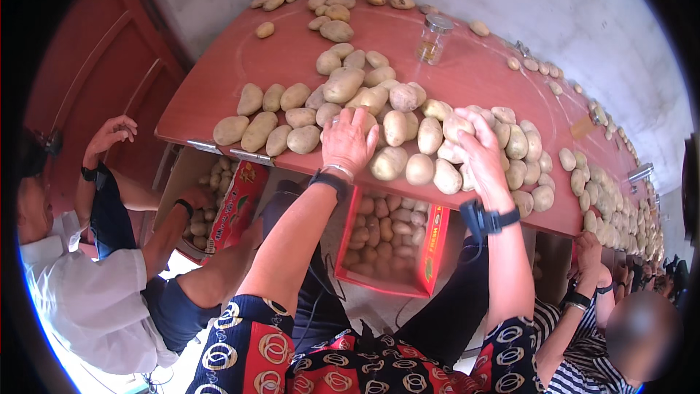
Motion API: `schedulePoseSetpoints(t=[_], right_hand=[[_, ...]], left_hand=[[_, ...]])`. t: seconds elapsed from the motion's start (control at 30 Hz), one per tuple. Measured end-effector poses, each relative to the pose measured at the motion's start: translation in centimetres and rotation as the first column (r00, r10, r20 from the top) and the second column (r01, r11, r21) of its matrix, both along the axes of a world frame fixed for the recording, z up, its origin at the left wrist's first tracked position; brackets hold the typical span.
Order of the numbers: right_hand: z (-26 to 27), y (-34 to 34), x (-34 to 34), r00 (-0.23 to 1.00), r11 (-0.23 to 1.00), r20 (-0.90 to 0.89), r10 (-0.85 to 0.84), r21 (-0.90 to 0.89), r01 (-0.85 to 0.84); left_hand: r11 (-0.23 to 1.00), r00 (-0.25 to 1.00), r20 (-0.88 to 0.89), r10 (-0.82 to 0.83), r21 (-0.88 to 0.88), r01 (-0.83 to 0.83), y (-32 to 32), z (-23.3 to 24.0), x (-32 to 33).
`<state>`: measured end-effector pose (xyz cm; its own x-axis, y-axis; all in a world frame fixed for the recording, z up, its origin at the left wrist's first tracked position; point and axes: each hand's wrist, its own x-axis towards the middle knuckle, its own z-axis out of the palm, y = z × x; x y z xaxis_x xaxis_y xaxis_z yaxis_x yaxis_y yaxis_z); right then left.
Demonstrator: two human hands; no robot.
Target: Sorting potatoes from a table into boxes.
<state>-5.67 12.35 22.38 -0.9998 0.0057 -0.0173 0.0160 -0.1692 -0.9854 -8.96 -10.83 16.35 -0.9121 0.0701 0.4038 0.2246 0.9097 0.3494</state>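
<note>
A heap of potatoes (343, 85) spreads over the red tabletop (219, 65) in front of me. My left hand (348, 139) lies palm down on potatoes near the table's front edge. One potato shows beside its thumb and index finger, but the palm hides whether the fingers grip it. Between the thumb and fingers of my right hand (483, 150) is a pale potato (455, 127), just above others on the right part of the heap. Loose potatoes (419, 169) sit along the front edge between my hands.
Under the table, between my legs, stands a red box (436, 251) of potatoes. A lidded glass jar (432, 41) stands behind the heap. At left, a person (98, 295) reaches into a cardboard box (238, 210) of potatoes; another person (579, 334) sits at right by more potatoes (599, 191).
</note>
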Motion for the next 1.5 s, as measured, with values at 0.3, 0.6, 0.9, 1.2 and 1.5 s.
schedulePoseSetpoints(t=[0.3, 0.6, 0.9, 1.2, 1.5], right_hand=[[-4.0, -0.7, -9.4, 0.961, 0.665, -0.235, 0.145, 0.743, 0.081], [-3.1, -0.6, -8.8, 0.975, 0.956, -0.215, 0.062, 0.294, 0.004], [-5.5, -1.6, 4.3, 0.615, 0.630, 0.249, 0.748, 0.023, -0.776], [-27.0, 1.7, 4.9, 0.613, 0.477, 0.786, 0.085, 0.508, -0.717], [-33.8, -6.6, 8.7, 0.773, 0.415, 0.558, 0.301, 0.653, -0.634]], left_hand=[[1.000, 1.000, 0.006, -0.009, 0.022, 0.009, -0.1, -0.1, 0.0], [1.000, 0.994, -0.111, -0.023, -0.022, 0.021, -0.1, -1.2, -0.6], [1.000, 0.998, -0.055, -0.019, -0.018, 0.019, 0.0, -1.8, -1.3], [0.997, 0.989, -0.127, -0.080, -0.023, 0.078, 0.0, -1.6, -0.9], [0.999, 0.997, -0.064, -0.048, 0.009, 0.049, -0.2, -2.0, -1.5]])
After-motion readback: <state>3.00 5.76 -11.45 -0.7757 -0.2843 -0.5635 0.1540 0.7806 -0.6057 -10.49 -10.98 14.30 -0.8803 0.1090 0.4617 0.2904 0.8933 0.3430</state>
